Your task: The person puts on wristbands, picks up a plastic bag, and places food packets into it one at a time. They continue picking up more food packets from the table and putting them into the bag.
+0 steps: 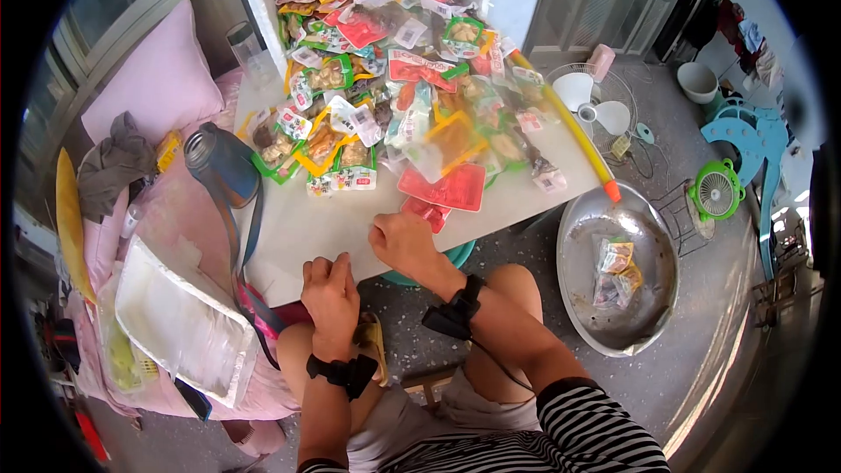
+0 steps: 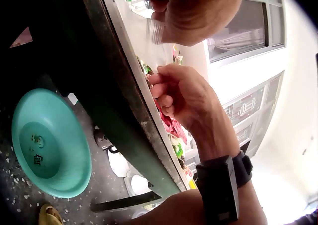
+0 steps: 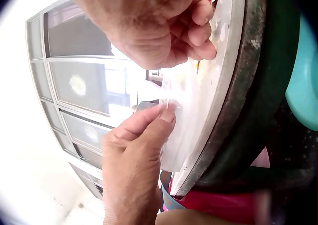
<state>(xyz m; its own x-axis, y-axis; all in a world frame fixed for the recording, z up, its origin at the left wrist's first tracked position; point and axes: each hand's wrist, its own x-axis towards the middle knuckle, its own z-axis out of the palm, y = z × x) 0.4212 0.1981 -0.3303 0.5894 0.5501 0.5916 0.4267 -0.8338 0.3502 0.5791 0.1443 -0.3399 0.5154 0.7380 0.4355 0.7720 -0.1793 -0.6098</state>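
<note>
A clear plastic bag (image 3: 174, 153) with a ridged top edge is pinched between thumb and forefinger of my left hand (image 1: 331, 302) (image 2: 198, 13) (image 3: 136, 160). My right hand (image 1: 405, 243) (image 2: 186, 95) (image 3: 154, 28) is beside it with curled fingers; whether they grip the bag is unclear. Both hands are at the near edge of the pale table (image 1: 285, 245). Beyond them lie red packets (image 1: 447, 187) and a heap of colourful snack packets (image 1: 350, 153). In the head view the bag is hard to make out.
A white foam box (image 1: 257, 9) stands behind the heap. A flask (image 1: 223, 166) is left of the table, a foam tray (image 1: 144, 298) nearer. To the right are a yellow stick (image 1: 569, 123) and a metal basin (image 1: 569, 289) holding packets. A teal basin (image 2: 82, 145) is below.
</note>
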